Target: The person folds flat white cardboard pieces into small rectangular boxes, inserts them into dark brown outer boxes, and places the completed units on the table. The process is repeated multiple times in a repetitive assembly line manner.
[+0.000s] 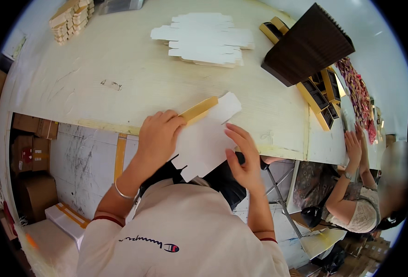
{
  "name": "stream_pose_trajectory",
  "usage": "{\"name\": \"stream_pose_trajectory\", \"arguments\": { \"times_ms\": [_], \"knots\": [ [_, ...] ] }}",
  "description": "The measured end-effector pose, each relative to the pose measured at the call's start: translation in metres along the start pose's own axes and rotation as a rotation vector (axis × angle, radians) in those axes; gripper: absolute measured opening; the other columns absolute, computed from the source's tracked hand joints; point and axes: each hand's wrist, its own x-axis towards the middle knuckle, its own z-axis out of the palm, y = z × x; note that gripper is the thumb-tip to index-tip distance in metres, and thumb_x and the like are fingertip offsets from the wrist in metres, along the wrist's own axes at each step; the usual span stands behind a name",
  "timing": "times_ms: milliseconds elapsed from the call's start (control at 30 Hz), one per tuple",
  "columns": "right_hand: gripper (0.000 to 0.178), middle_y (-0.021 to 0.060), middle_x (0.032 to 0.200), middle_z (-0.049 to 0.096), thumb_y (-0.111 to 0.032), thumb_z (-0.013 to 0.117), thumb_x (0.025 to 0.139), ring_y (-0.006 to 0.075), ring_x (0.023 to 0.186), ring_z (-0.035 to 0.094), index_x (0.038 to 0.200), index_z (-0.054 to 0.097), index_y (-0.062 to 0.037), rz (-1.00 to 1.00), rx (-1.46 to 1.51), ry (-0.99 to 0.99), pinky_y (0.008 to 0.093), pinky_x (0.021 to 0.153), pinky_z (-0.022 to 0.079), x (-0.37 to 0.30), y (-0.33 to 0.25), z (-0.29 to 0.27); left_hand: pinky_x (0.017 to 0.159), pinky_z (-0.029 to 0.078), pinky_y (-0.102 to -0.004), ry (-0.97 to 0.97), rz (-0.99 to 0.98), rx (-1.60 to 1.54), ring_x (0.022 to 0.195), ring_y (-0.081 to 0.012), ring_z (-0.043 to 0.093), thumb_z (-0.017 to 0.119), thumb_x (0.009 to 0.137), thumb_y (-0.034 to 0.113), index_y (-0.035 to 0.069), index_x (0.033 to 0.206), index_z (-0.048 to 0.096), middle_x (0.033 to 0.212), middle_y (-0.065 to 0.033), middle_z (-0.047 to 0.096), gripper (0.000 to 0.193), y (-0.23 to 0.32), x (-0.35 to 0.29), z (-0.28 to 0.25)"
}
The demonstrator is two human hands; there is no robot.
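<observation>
A flat cardboard box blank (204,143), white on its upper face, lies across the table's front edge and juts out over my lap. One side panel stands folded up and shows its gold outer face (199,110). My left hand (161,136) is closed on that side, its fingers bent over the near end of the gold panel. At the blank's right edge is my right hand (244,159), thumb and fingers apart, with fingertips at or just touching the edge. A stack of similar white blanks (206,39) lies farther back on the table.
Gold boxes with dark inserts (315,96) lie at the right beside a tall dark stack (308,46). Pale strip-like pieces (70,21) are piled back left. A co-worker's hands (354,145) are at the table's right end. Cartons (33,152) sit below at left.
</observation>
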Motion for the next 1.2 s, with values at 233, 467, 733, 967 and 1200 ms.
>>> {"name": "stream_pose_trajectory", "arguments": {
  "times_ms": [233,467,733,967,1200],
  "knots": [
    [0.031,0.0104,0.099,0.059,-0.007,0.072,0.071,0.0293,0.092,0.057,0.101,0.063,-0.003,-0.305,-0.514,-0.181,0.0394,0.081,0.044,-0.012,0.013,0.012,0.074,0.047,-0.0376,-0.145,0.244,-0.106,0.085,-0.0275,0.056,0.058,0.082,0.0,0.004,0.087,0.064,0.091,-0.0072,0.063,0.009,-0.029,0.045,0.008],
    [0.03,0.01,0.097,0.057,-0.009,0.074,0.072,0.0279,0.084,0.053,0.098,0.06,-0.0046,-0.011,-0.561,0.002,0.0383,0.073,0.04,0.033,0.014,0.035,0.078,0.048,-0.0377,-0.326,0.261,-0.101,0.09,-0.0287,0.055,0.067,0.078,0.012,0.002,0.092,0.065,0.107,-0.0073,0.064,0.017,-0.022,0.057,-0.007],
    [0.043,0.0133,0.114,0.056,-0.014,0.075,0.069,0.0313,0.109,0.054,0.11,0.064,-0.0036,-0.201,-0.687,-0.021,0.0452,0.093,0.042,-0.002,0.012,0.041,0.088,0.042,-0.0408,-0.289,0.314,-0.028,0.106,-0.0286,0.049,0.078,0.069,0.021,0.005,0.096,0.058,0.123,-0.007,0.052,0.038,-0.02,0.04,-0.001],
    [0.037,0.0106,0.102,0.057,0.0,0.066,0.068,0.0284,0.093,0.057,0.105,0.064,-0.0014,-0.224,-0.645,-0.032,0.0398,0.078,0.047,-0.006,0.007,0.047,0.095,0.038,-0.0423,-0.345,0.435,-0.14,0.113,-0.0315,0.046,0.077,0.07,0.018,0.006,0.094,0.056,0.126,-0.0079,0.05,0.035,-0.026,0.034,-0.012],
    [0.011,0.0123,0.087,0.06,0.003,0.062,0.077,0.0328,0.078,0.058,0.087,0.061,-0.0024,0.045,-0.507,-0.193,0.0389,0.065,0.047,0.035,-0.006,0.031,0.093,0.04,-0.0401,-0.202,0.369,-0.07,0.108,-0.0261,0.05,0.077,0.07,0.02,0.003,0.083,0.062,0.117,-0.0065,0.055,0.026,-0.024,0.026,0.005]
  ]
}}
